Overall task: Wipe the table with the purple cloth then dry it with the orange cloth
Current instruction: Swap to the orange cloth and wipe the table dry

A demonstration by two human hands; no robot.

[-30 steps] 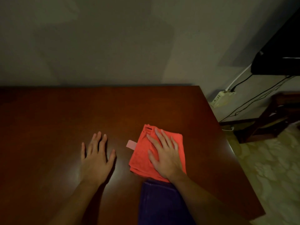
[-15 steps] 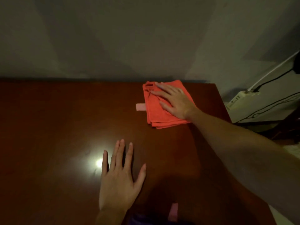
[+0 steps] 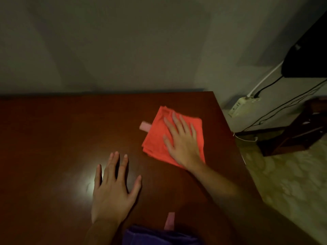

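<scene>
Step in hand: drying, by my judgement; the right hand lies flat on the orange cloth, which the task keeps for the second half.
Right hand: palm down, fingers straight and a little spread, pressing the cloth to the table; nothing is curled round or pinched.
Left hand: the left hand lies flat on bare wood, fingers straight and spread, holding nothing; it looks like a brace.
Orange cloth: folded to a rough square, in the far right part of the table, near the right edge and short of the back edge; a pale tag sticks out of its left side.
Purple cloth: the purple cloth lies at the near edge, bottom centre, partly cut off by the frame, with a pale tag pointing away from the person; neither hand touches it.
Key relation: most of the bare wood lies to the left of the cloth and toward the person, so a drying stroke would likely run that way.
Axis: the fingers point to the far edge, roughly in line with the cloth's side edges.
Nearer hand: the right, already on the cloth; the left is well apart from it, nearer the person.
Risk: the left hand sits in the path of a leftward sweep.
</scene>
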